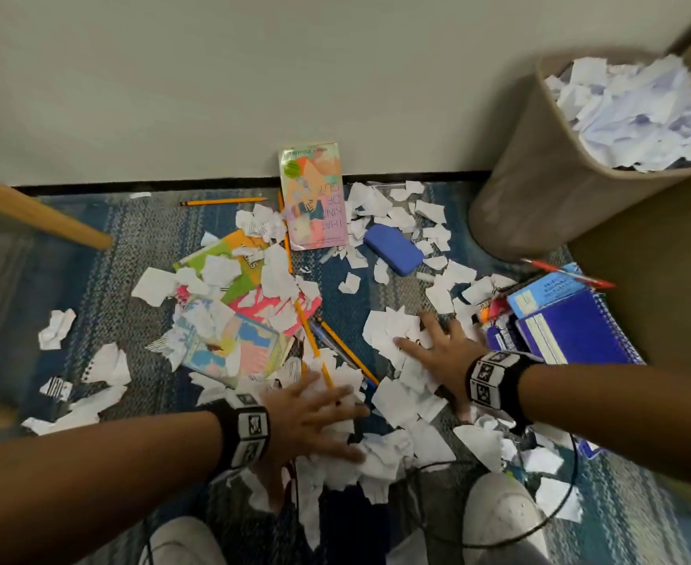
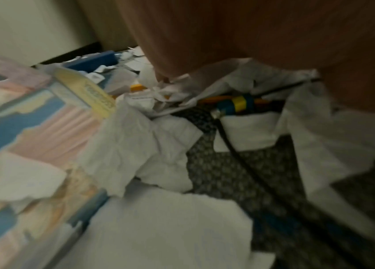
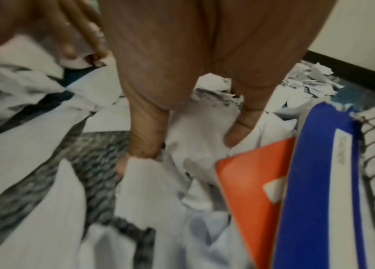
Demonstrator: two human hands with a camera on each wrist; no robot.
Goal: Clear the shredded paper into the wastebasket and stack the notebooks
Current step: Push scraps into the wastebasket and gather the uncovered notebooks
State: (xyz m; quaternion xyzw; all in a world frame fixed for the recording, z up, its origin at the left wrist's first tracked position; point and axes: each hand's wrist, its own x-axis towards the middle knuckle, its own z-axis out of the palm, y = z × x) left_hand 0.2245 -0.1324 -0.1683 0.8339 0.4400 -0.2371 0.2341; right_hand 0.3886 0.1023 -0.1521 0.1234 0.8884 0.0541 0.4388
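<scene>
The left hand lay palm down with fingers spread and nearly straight on a heap of torn white paper, gripping nothing; a yellow pencil ran under its fingertips. The right hand was likewise flat and splayed on the scraps, its fingers pressing into the paper rather than closing round it; just beside its wrist sat a blue spiral notebook with an orange cover edge showing under it in the right wrist view. Left of the left hand lay a pastel notebook, partly buried in scraps, with a green and orange one and a pink one beyond; a paperback leaned by the wall, a blue case beside it. The tan wastebasket stood at the far right, heaped with paper; scraps littered the blue carpet all round.
</scene>
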